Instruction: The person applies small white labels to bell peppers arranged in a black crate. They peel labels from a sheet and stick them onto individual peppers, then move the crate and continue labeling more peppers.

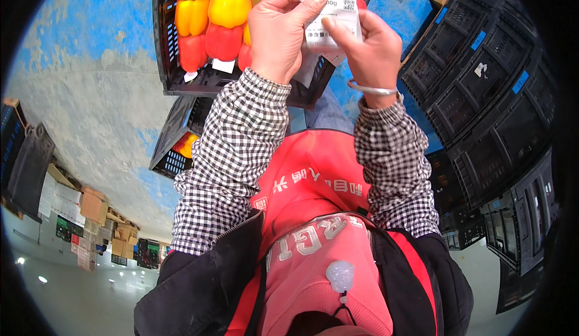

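Between my two hands is a white printed label [337, 8], above the near right part of a black plastic crate [165, 76]. My left hand [278, 28] pinches its left side with thumb and fingers. My right hand [377, 46], with a silver bangle at the wrist, holds the right and lower part, where more label paper hangs down. In the crate lie rows of bell peppers, among them a yellow pepper [230, 9] and a red pepper [224, 41]. White paper tags [223, 66] show at the near ends of the red peppers. A red thing behind the label is mostly hidden.
Stacked black crates [479, 78] stand along the right. Below the pepper crate, at its left, another black crate [174, 132] holds red and yellow peppers. Cardboard boxes [94, 205] stand far off at the left, beyond the worn blue and grey floor [113, 87].
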The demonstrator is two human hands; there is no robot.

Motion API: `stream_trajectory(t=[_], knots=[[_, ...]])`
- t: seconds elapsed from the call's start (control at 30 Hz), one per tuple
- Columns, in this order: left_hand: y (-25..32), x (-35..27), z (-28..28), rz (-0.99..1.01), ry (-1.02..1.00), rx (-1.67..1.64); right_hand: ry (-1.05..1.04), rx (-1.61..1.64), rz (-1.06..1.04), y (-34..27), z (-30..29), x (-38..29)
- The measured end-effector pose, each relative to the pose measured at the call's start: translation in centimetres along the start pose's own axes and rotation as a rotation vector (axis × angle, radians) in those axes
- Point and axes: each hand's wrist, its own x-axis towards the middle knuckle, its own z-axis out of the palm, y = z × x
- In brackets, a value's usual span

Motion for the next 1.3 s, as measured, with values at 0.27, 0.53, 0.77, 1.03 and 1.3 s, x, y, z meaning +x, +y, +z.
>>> stream_trajectory(t=[0.27,0.53,0.77,1.03,1.3], knots=[[-1.9,-7.8,-4.6,0.160,-0.211,0.727,-0.627,-0.044,0.673,1.1,-9.8,-8.2],[-5.0,-11.9,-10.8,0.015,-0.397,1.091,-0.563,0.139,0.614,2.2,-8.2,-8.1],[-3.4,-7.5,-15.4,-0.288,0.069,1.617,-0.645,0.171,0.675,3.2,-2.5,-9.6],[-7.7,-4.3,-15.6,-0.493,0.237,2.063,-0.680,0.225,0.610,4.0,0.4,-10.0],[-5.7,-5.2,-17.3,-0.407,0.156,1.462,-0.564,0.417,0.645,6.2,2.7,-10.5]])
